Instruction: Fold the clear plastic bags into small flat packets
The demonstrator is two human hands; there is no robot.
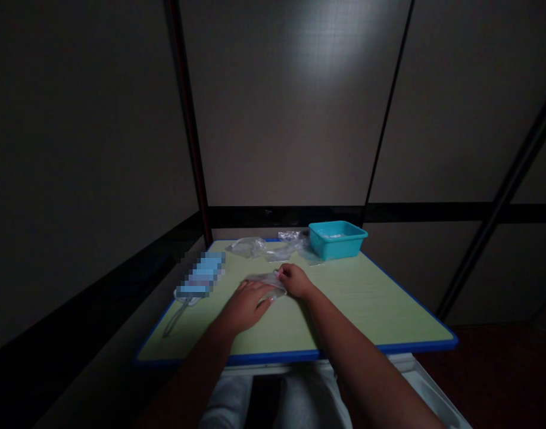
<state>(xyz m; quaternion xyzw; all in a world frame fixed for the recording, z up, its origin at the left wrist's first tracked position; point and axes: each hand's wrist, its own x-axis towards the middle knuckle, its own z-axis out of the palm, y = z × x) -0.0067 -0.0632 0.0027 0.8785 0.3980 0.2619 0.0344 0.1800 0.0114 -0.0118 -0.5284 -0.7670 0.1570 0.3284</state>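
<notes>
Handling clear plastic (pixel 268 278), left hand (pixel 246 302) flat on it, right hand (pixel 295 280) pinching

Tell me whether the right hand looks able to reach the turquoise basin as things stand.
Probably yes: nothing tall stands between the right hand and the turquoise basin, though it would likely need to release the clear plastic first.

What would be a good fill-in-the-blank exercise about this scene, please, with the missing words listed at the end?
Left and right are the person's own.

1. The left hand lies palm ____ on the clear plastic, whose edge the right hand pinches.
2. The basin stands near the table's far ____ corner.
3. The strap lies toward the ____ side of the table.
4. The border running around the tabletop is coloured ____.

Missing words: down; right; left; blue.
</notes>
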